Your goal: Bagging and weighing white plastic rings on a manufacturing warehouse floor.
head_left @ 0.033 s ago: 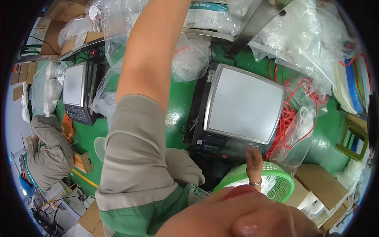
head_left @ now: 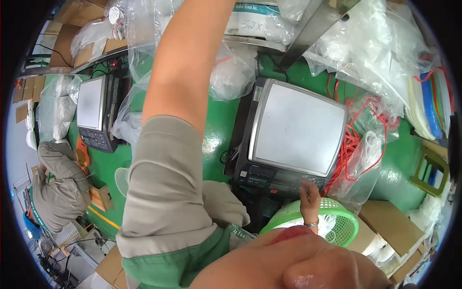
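Observation:
My left arm, in a grey sleeve, stretches up past the top edge, so the left hand is out of frame. Low at centre right, my right hand [head_left: 310, 198] is raised, with its fingers partly extended and slightly apart. I see nothing held in it. It is nearest the dark front panel of a weighing scale [head_left: 301, 127]; whether a fingertip touches the panel I cannot tell. The scale has a bare light-grey pan. Below and around the wrist stands a green plastic basket [head_left: 350, 225], holding white coiled pieces.
Red plastic twine [head_left: 344, 154] and clear bags lie right of the scale. A second scale [head_left: 91, 103] stands at left. A metal post [head_left: 313, 36] rises near the back edge. An open cardboard box [head_left: 392, 224] sits at lower right. Another person [head_left: 60, 192] bends over at far left.

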The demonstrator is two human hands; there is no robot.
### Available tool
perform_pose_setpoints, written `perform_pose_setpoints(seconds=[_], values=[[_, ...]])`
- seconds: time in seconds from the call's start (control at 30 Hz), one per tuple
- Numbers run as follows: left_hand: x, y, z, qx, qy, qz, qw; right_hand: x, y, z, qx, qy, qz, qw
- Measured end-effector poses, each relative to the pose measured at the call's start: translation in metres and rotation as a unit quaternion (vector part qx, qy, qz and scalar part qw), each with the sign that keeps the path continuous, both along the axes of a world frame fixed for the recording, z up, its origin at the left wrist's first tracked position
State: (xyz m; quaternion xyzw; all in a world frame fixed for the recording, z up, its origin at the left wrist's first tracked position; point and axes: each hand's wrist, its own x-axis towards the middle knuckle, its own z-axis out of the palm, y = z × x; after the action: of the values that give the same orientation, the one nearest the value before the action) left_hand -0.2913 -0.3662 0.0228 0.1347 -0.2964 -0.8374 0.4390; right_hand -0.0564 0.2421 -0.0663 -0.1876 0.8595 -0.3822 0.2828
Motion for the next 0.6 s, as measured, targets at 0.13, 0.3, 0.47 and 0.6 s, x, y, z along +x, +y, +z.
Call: perform_pose_setpoints(seconds=[0.13,0.3,0.47,0.6], values=[[-0.002,-0.004,-0.011,-0.071,-0.092,-0.011,0.993,0.001,0.011,-0.012,0.010,0.029,0.000,1.000],[0.013,0.037,0.003,-0.111,-0.267,0.032,0.957,0.000,0.003,-0.001,0.033,0.013,-0.010,0.999],[0.065,0.078,-0.010,-0.287,-0.245,-0.036,0.925,0.004,0.010,-0.008,-0.007,0.022,0.012,1.000],[0.140,0.172,-0.038,-0.307,-0.197,-0.078,0.928,0.008,0.011,-0.006,-0.008,0.016,0.010,1.000]])
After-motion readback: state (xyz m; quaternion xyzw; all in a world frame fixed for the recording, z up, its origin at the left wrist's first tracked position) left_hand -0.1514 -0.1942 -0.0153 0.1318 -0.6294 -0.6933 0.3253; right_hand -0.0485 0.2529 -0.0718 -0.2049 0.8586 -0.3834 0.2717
